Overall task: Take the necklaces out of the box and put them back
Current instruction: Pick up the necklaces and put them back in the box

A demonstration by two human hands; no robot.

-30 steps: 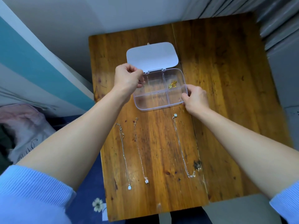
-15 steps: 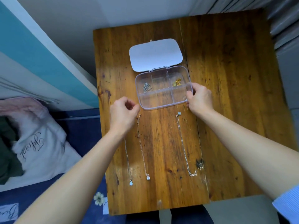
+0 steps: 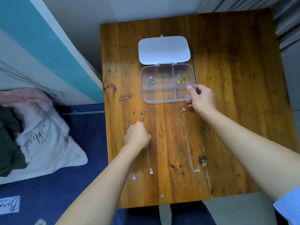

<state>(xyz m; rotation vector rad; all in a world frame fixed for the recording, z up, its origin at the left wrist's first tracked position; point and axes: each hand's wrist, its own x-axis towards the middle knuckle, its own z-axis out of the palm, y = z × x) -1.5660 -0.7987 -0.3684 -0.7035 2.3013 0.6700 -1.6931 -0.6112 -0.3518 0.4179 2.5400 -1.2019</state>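
- On the worktop [image 3: 227, 111], the clear box [image 3: 155, 95] sits open, lid [image 3: 164, 49] flipped flat on its far side, so every compartment is reachable from above.
- Your right hand [image 3: 201, 99] pinches the box's near-right corner, thumb on the rim and fingers under the edge; likely bracing it so it won't slide.
- Two pieces lie inside: a silver necklace [image 3: 151, 81] bunched in the far-left compartment, a gold necklace [image 3: 181, 80] in the far-right one. Both near compartments look empty.
- Three chains lie stretched out straight on the near side of the box, kept apart, probably to avoid tangles.
- Left chain [image 3: 134, 177] and middle chain [image 3: 151, 171] run just beside each other, pendants at the ends farthest from the box.
- Right chain [image 3: 189, 153] lies near the box's right corner, well apart from the other two, its heart pendant just beside your right hand.
- Your left hand [image 3: 138, 137] is curled over the upper part of the left chain, fingers bunched as if pinching it; contact is hidden, so can't tell if that grip holds it.
- Judgement: you're picking up the left chain for the box; three still out.
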